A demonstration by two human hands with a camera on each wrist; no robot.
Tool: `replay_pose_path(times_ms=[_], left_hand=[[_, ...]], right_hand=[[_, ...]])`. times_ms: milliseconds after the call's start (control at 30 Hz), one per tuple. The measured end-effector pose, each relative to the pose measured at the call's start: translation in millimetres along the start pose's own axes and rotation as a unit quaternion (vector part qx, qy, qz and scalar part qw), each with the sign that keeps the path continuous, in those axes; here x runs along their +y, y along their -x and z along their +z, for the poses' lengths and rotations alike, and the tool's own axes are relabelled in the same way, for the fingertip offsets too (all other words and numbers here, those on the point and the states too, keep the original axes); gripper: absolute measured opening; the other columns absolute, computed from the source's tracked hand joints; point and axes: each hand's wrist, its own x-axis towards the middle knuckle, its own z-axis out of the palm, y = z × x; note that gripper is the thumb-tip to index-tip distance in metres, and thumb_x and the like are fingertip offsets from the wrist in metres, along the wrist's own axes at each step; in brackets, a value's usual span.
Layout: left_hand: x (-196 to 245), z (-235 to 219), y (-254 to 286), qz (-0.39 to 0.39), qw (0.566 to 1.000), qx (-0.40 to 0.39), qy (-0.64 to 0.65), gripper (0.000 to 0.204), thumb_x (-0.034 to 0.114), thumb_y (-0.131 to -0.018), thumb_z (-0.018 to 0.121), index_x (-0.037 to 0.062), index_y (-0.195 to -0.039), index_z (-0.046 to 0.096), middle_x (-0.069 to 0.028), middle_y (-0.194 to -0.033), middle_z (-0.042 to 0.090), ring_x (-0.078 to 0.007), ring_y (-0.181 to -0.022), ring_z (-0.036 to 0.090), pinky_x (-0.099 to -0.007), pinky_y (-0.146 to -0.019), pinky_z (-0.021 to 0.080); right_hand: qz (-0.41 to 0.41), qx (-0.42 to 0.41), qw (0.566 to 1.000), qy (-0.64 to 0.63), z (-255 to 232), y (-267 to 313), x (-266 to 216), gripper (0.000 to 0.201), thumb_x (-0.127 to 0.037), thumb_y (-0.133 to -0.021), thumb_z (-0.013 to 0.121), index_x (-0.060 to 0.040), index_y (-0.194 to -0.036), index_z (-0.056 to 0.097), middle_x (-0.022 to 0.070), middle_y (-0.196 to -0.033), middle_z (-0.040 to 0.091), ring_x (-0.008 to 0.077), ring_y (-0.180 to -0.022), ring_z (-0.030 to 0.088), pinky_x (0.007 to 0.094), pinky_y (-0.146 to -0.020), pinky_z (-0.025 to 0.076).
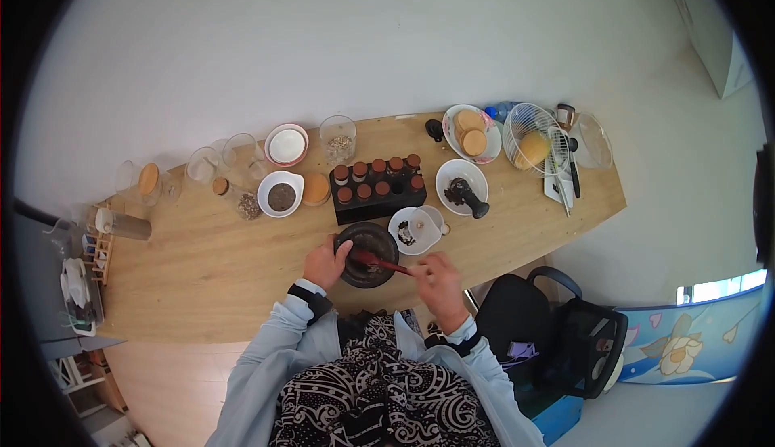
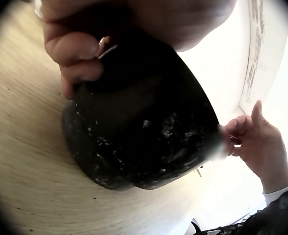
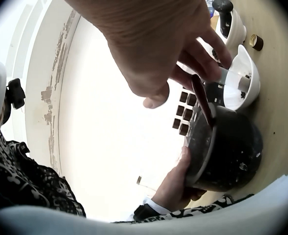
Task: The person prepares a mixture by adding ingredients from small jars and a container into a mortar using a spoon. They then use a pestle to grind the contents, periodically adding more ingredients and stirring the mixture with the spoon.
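A dark stone mortar [image 1: 355,277] stands near the table's front edge, some dark bits in its bowl. My left hand [image 1: 324,265] grips its left rim, thumb over the edge; the left wrist view shows curled fingers [image 2: 78,51] against its outer wall. My right hand [image 1: 440,286] holds the handle of a red spatula [image 1: 391,265], whose broader end lies inside the mortar. From the right wrist, the handle [image 3: 201,100] slants over the mortar's rim beside the fingertips. Close behind the mortar is a white spouted bowl [image 1: 401,245] with dark bits and a clear small cup [image 1: 425,225].
A black rack [image 1: 347,212] of brown-capped jars stands behind the mortar. Farther right are a white bowl [image 1: 480,174] with a black pestle-like tool [image 1: 478,206], a wire basket [image 1: 517,116] and a knife [image 1: 574,169]. Glass jars [image 1: 240,156] and a bowl of dark powder [image 1: 295,205] stand left.
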Motion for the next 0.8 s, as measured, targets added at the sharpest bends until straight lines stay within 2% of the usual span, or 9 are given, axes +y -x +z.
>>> replay_pose_path(times_ms=[33, 100, 233, 300, 433, 500, 633, 700, 800], left_hand=[[1.5, -1.8, 0.8, 0.005, 1.000, 0.002, 0.006, 0.055, 0.050, -0.095, 0.044, 0.0000, -0.113, 0.057, -0.0268, -0.084, 0.066, -0.0443, -0.081, 0.063, -0.0508, -0.073, 0.049], [4.5, -4.8, 1.3, -0.003, 1.000, 0.003, 0.004, 0.055, 0.050, -0.095, 0.044, -0.0005, -0.112, 0.057, -0.0267, -0.084, 0.066, -0.0441, -0.080, 0.064, -0.0506, -0.073, 0.049], [0.7, -2.0, 1.3, 0.001, 1.000, 0.004, 0.001, 0.056, 0.051, -0.094, 0.045, -0.0022, -0.108, 0.058, -0.0267, -0.083, 0.066, -0.0440, -0.080, 0.064, -0.0502, -0.072, 0.049], [1.5, -2.8, 2.7, -0.006, 1.000, 0.002, -0.003, 0.054, 0.050, -0.094, 0.045, -0.0015, -0.107, 0.058, -0.0272, -0.083, 0.065, -0.0448, -0.080, 0.063, -0.0506, -0.073, 0.048], [-0.1, -1.7, 1.6, -0.011, 1.000, 0.002, -0.009, 0.053, 0.049, -0.095, 0.045, -0.0009, -0.104, 0.058, -0.0276, -0.083, 0.065, -0.0455, -0.081, 0.062, -0.0511, -0.074, 0.048], [3.9, -5.4, 2.3, -0.014, 1.000, -0.001, -0.003, 0.053, 0.050, -0.095, 0.045, -0.0009, -0.103, 0.058, -0.0277, -0.083, 0.065, -0.0455, -0.081, 0.062, -0.0511, -0.074, 0.048], [4.5, -6.9, 1.8, -0.016, 1.000, -0.011, -0.006, 0.053, 0.050, -0.095, 0.045, -0.0013, -0.101, 0.058, -0.0278, -0.083, 0.065, -0.0458, -0.081, 0.062, -0.0510, -0.074, 0.048], [4.3, -6.5, 2.1, -0.014, 1.000, -0.011, -0.001, 0.053, 0.050, -0.095, 0.045, -0.0015, -0.101, 0.058, -0.0279, -0.083, 0.064, -0.0460, -0.081, 0.062, -0.0510, -0.074, 0.048], [3.9, -7.5, 0.2, -0.013, 1.000, -0.010, 0.000, 0.053, 0.050, -0.095, 0.045, -0.0018, -0.101, 0.058, -0.0280, -0.083, 0.064, -0.0462, -0.081, 0.062, -0.0509, -0.074, 0.048]], right_hand=[[-0.004, -0.004, 1.000, 0.001, -3.6, -2.5, 4.2, 0.025, -0.016, -0.085, 0.069, -0.0010, -0.102, 0.058, 0.0152, -0.082, 0.061, 0.0267, -0.067, 0.062, 0.0340, -0.057, 0.048], [0.163, 0.094, 0.981, -0.046, -10.0, -11.5, 11.1, 0.023, -0.017, -0.085, 0.069, -0.0024, -0.100, 0.060, 0.0117, -0.078, 0.061, 0.0198, -0.062, 0.059, 0.0321, -0.054, 0.046], [0.211, 0.108, 0.968, -0.079, -1.0, -38.2, 40.4, 0.024, -0.019, -0.086, 0.068, -0.0026, -0.102, 0.062, 0.0081, -0.069, 0.060, 0.0172, -0.058, 0.057, 0.0315, -0.054, 0.045], [0.253, 0.056, 0.958, -0.126, 13.0, -43.9, 61.3, 0.022, -0.019, -0.085, 0.067, -0.0015, -0.099, 0.064, 0.0086, -0.061, 0.058, 0.0176, -0.053, 0.057, 0.0323, -0.053, 0.044], [0.239, 0.000, 0.968, -0.077, 22.2, -50.1, 74.9, 0.020, -0.017, -0.085, 0.065, -0.0004, -0.097, 0.066, 0.0116, -0.060, 0.059, 0.0188, -0.052, 0.057, 0.0337, -0.052, 0.044], [0.213, 0.020, 0.973, -0.085, 19.2, -53.6, 70.4, 0.019, -0.016, -0.085, 0.064, -0.0004, -0.094, 0.068, 0.0149, -0.063, 0.062, 0.0211, -0.053, 0.059, 0.0352, -0.053, 0.045], [0.207, 0.019, 0.971, -0.116, 14.7, -58.7, 66.2, 0.020, -0.016, -0.085, 0.062, -0.0008, -0.097, 0.068, 0.0149, -0.065, 0.063, 0.0206, -0.054, 0.059, 0.0345, -0.053, 0.045], [0.176, 0.019, 0.981, -0.075, 16.5, -59.4, 66.0, 0.019, -0.013, -0.085, 0.061, -0.0008, -0.098, 0.068, 0.0138, -0.064, 0.062, 0.0175, -0.054, 0.058, 0.0332, -0.054, 0.045], [0.183, 0.023, 0.977, -0.105, 15.6, -60.4, 61.1, 0.019, -0.012, -0.085, 0.060, -0.0001, -0.098, 0.068, 0.0137, -0.063, 0.061, 0.0161, -0.054, 0.058, 0.0321, -0.054, 0.045]])
